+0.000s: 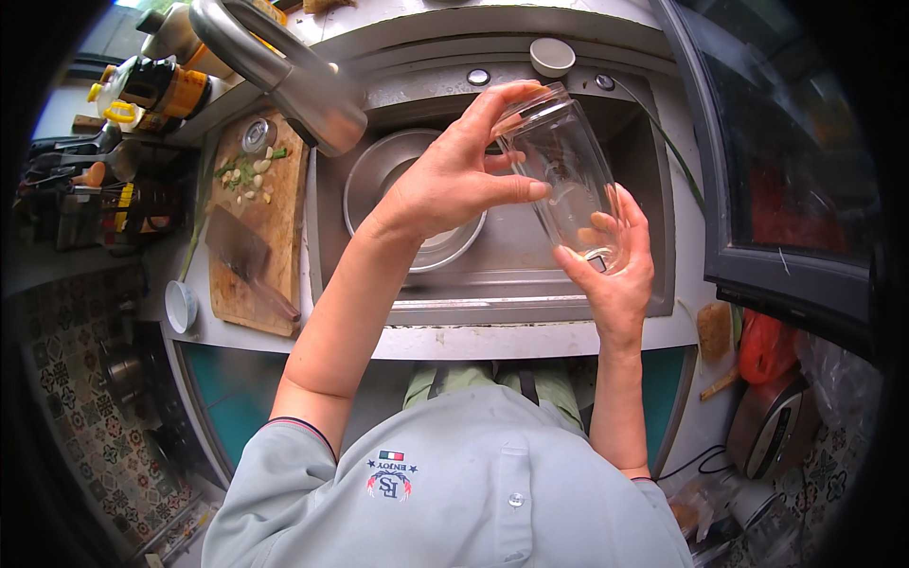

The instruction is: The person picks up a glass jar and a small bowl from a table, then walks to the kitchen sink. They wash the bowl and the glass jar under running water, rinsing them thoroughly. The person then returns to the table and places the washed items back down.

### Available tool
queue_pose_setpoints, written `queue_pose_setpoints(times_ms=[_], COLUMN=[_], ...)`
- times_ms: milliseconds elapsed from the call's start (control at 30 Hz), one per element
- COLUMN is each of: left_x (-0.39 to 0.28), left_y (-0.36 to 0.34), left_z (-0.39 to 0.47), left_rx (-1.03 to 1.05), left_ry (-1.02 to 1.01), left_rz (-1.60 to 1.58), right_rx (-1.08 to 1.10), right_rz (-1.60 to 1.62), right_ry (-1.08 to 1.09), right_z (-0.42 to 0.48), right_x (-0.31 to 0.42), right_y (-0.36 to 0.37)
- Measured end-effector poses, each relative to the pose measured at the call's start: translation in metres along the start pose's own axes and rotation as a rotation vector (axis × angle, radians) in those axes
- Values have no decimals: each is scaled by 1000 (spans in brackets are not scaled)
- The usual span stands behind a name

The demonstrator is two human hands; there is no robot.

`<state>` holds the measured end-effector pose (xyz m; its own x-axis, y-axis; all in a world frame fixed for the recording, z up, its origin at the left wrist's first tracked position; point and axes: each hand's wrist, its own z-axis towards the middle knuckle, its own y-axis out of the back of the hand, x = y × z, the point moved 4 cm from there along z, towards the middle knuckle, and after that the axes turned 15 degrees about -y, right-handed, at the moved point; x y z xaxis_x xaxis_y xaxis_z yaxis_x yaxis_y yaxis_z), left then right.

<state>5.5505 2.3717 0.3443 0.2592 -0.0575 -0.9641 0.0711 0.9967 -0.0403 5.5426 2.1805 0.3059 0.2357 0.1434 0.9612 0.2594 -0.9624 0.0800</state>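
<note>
A clear glass jar [568, 167] is tilted above the right part of a stainless steel sink [490, 284]. Around its rim end curl the fingers of my left hand [454, 170], with the thumb along the side. My right hand [616, 263] grips the jar near its base. No lid is on the jar, and it looks empty. Beneath my left forearm a round metal basin [362, 184] rests in the sink, partly hidden by the arm. The faucet [305, 92] reaches over the sink from the upper left.
To the left, a wooden cutting board [284, 206] holds a cleaver [241, 245], garlic cloves [259, 170] and a jar lid [258, 135]. A small bowl [182, 307] stands at the counter edge, a white bowl [552, 57] behind the sink. A dark-framed glass panel [781, 263] juts in on the right.
</note>
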Motion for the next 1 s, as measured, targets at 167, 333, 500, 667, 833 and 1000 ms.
queue_pose_setpoints(times_ms=[167,333,500,667,833,1000], left_x=[-1,0,0,-2,1,1], left_y=[-3,-4,-9,-9,-11,-13], left_z=[2,0,1,-3,-2,-1], left_rx=[-2,22,11,34,25,-16], left_ry=[10,2,-8,-35,-6,14], left_rz=[43,12,52,106,40,-131], right_rx=[-32,-10,-49,-36,-27,-45], right_rz=[12,7,-45,-23,-28,-74], right_ry=[28,-27,27,-3,1,59], right_z=[0,-3,-5,-7,-8,-9], right_x=[-2,-1,-4,-4,-7,-7], right_y=[0,4,6,9,10,14])
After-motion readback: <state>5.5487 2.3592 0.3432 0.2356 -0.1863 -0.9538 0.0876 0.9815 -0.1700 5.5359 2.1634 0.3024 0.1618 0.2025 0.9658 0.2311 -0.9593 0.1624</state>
